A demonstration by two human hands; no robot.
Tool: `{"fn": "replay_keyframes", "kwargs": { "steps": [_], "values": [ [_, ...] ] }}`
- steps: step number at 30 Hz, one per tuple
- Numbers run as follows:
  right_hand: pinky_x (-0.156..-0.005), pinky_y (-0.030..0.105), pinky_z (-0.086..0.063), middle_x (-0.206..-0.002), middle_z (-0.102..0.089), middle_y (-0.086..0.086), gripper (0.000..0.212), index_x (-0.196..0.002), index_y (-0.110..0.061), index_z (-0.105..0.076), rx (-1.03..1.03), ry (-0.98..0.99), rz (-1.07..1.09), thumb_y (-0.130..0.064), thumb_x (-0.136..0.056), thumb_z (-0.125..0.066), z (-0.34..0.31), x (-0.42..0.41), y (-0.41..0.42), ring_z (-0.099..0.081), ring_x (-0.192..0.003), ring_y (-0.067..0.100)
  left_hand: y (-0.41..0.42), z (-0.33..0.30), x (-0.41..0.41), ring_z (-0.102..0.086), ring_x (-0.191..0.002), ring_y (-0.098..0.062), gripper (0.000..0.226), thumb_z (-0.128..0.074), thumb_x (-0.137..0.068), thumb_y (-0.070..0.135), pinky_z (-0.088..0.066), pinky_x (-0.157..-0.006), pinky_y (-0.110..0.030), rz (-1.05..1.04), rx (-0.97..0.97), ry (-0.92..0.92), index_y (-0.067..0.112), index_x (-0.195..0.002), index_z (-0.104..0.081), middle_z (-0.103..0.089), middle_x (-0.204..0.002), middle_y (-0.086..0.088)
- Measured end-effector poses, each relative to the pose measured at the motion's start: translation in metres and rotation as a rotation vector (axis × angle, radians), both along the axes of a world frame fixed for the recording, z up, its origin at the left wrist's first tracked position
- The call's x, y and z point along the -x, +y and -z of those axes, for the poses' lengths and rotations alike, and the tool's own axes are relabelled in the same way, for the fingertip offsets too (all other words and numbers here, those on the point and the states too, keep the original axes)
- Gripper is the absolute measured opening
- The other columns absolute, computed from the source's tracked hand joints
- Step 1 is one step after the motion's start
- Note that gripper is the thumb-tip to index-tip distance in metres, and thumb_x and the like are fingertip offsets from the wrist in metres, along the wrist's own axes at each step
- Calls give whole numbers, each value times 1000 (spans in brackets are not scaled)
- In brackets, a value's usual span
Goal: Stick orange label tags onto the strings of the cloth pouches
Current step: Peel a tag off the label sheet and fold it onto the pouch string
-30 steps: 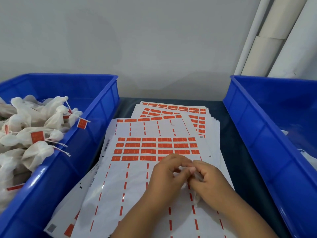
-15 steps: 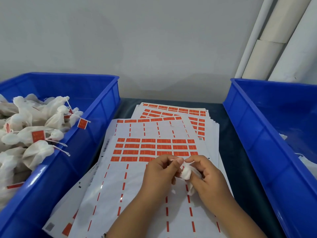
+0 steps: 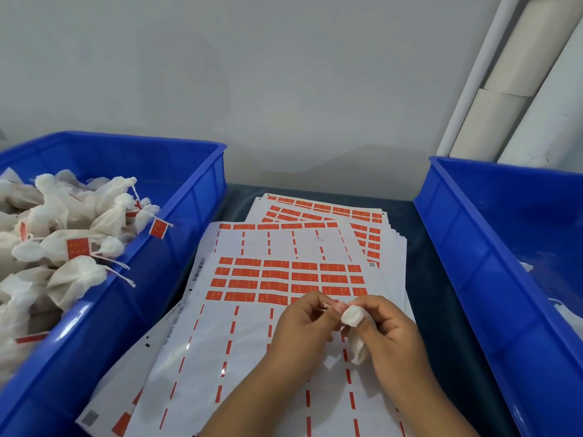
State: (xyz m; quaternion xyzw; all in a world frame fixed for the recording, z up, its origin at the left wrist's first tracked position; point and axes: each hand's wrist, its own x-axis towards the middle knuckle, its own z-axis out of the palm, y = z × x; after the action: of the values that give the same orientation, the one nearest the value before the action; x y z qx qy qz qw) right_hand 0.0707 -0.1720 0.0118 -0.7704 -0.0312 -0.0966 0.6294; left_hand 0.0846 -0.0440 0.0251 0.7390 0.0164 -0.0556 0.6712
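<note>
My right hand grips a small white cloth pouch, its tail hanging below my palm. My left hand pinches the pouch's string just left of the pouch, thumb and forefinger together. Both hands hover over the top label sheet, right below its remaining rows of orange label tags. Whether a tag sits between my left fingers is too small to tell.
A blue bin on the left holds several tagged white pouches. Another blue bin stands on the right with a few white pouches inside. More label sheets are stacked behind. White tubes lean at the back right.
My hands have parted slightly, and the pouch's bunched top now shows between them. The left fingers have gone from working at the pouch's top to pinching the string.
</note>
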Motion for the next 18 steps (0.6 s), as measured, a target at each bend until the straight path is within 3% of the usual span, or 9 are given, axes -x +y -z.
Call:
{"fn": "replay_keyframes", "kwargs": {
  "steps": [4,10,14,18],
  "values": [
    [-61,7,-49,-82,-70,-16,28,-83,-26,-67,-53,16,33,-48,-66,-61,-1,1,1,-65,-83,-1,-1,0,0,-59,-63,-4,12,-58,-88,33,-43,-56,-9,-25,0,23,26,-80,-63,-64,-68,13],
    [-66,13,-49,-87,-65,-36,29,-86,-31,-68,-64,45,110,-50,-66,-59,1,-2,-3,-60,-88,-12,-1,-3,-1,-61,-64,-6,10,-59,-87,37,-45,-56,-10,-123,50,76,28,-82,-60,-64,-72,11],
    [-59,8,-49,-85,-67,-33,16,-80,-34,-68,-38,30,83,-43,-67,-64,1,0,-3,-62,-87,-10,0,-3,3,-62,-66,-6,21,-60,-87,33,-45,-61,-12,60,47,104,31,-70,-71,-67,-68,12],
    [-66,4,-49,-93,-67,-33,16,-87,-43,-68,11,-10,16,-33,-75,-69,2,3,-3,-61,-93,-11,11,-6,1,-58,-63,-9,19,-64,-82,31,-47,-61,-22,239,334,243,16,-81,-76,-67,-72,0]
  ]
}}
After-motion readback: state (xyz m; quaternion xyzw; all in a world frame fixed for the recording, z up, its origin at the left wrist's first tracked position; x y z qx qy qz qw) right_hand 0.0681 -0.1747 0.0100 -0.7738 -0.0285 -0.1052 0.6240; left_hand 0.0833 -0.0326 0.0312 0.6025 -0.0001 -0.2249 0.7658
